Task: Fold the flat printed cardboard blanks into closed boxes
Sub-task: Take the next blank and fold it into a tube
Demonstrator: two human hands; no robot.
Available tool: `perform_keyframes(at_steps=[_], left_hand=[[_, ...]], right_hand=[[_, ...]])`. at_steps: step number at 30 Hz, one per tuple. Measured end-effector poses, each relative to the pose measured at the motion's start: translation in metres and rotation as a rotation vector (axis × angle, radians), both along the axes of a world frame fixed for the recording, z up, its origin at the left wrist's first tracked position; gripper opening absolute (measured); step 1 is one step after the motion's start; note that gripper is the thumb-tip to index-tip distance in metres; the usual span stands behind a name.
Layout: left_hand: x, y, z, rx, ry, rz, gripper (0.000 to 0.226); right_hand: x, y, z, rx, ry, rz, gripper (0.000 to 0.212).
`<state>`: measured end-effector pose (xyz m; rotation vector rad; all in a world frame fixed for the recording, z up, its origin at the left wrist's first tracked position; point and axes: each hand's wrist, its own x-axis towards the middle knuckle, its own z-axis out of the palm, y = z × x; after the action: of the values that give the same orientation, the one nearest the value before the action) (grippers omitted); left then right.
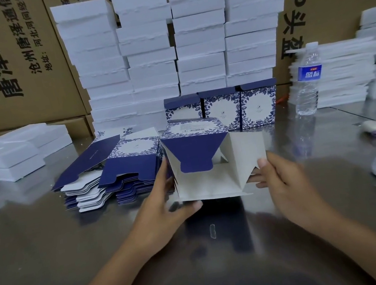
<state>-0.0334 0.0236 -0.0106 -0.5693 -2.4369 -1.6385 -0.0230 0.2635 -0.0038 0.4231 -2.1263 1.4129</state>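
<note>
Over the steel table, left hand grips the half-folded box by its left wall, right hand pinches its side flap, flat blanks stacked just beside.

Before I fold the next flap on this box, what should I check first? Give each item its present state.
1. Left hand holds the box by its left wall: ok.
2. Right hand pinches the right flap: ok.
3. Blue flap folded inward: ok.
4. Right flap folded shut: not ok, it stands open.
5. Far end of box closed: cannot tell.
</note>
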Motion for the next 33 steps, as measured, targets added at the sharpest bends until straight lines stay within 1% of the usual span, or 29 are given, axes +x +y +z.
perform_keyframes(at_steps=[2, 5, 8, 10, 12, 14, 18, 22, 24, 26, 27, 29, 31, 33], left_hand=[[0.003, 0.001, 0.003, -0.004, 0.042, 0.021, 0.091], [0.007, 0.002, 0.007, 0.008, 0.109, 0.066, 0.081], [0.008, 0.002, 0.012, 0.04, 0.129, 0.111, 0.069], [0.007, 0.001, 0.011, 0.083, 0.14, 0.133, 0.076], [0.005, 0.0, 0.009, 0.104, 0.154, 0.156, 0.09], [0.003, -0.001, 0.008, 0.11, 0.162, 0.175, 0.099], [0.001, -0.001, 0.007, 0.136, 0.175, 0.192, 0.096], [0.0, 0.002, 0.006, 0.15, 0.201, 0.199, 0.092], [0.0, 0.003, 0.006, 0.157, 0.216, 0.206, 0.09], [0.001, 0.003, 0.006, 0.151, 0.242, 0.223, 0.083], [0.002, 0.003, 0.007, 0.141, 0.26, 0.238, 0.081], [0.001, 0.003, 0.007, 0.129, 0.273, 0.272, 0.085], [-0.001, 0.002, 0.007, 0.148, 0.276, 0.29, 0.082], [-0.002, 0.002, 0.007, 0.19, 0.281, 0.281, 0.07]], right_hand=[[0.002, -0.003, 0.0, -0.035, -0.012, 0.016, 0.029], [0.008, -0.011, 0.002, -0.094, -0.01, 0.038, 0.027], [0.013, -0.017, 0.001, -0.095, 0.016, 0.066, 0.031], [0.014, -0.019, -0.001, -0.065, 0.05, 0.076, 0.036], [0.014, -0.021, -0.001, -0.042, 0.07, 0.089, 0.032], [0.015, -0.022, -0.001, -0.039, 0.082, 0.122, 0.029], [0.014, -0.021, 0.001, -0.086, 0.096, 0.134, 0.028], [0.014, -0.024, 0.002, -0.212, 0.019, 0.175, 0.03], [0.017, -0.027, 0.003, -0.193, 0.003, 0.195, 0.029], [0.021, -0.03, 0.003, -0.139, 0.005, 0.204, 0.028], [0.023, -0.031, 0.003, -0.091, 0.002, 0.206, 0.032], [0.027, -0.035, 0.003, 0.014, -0.008, 0.211, 0.045], [0.031, -0.037, 0.005, 0.021, -0.01, 0.238, 0.044], [0.032, -0.037, 0.007, -0.006, 0.003, 0.231, 0.047]])
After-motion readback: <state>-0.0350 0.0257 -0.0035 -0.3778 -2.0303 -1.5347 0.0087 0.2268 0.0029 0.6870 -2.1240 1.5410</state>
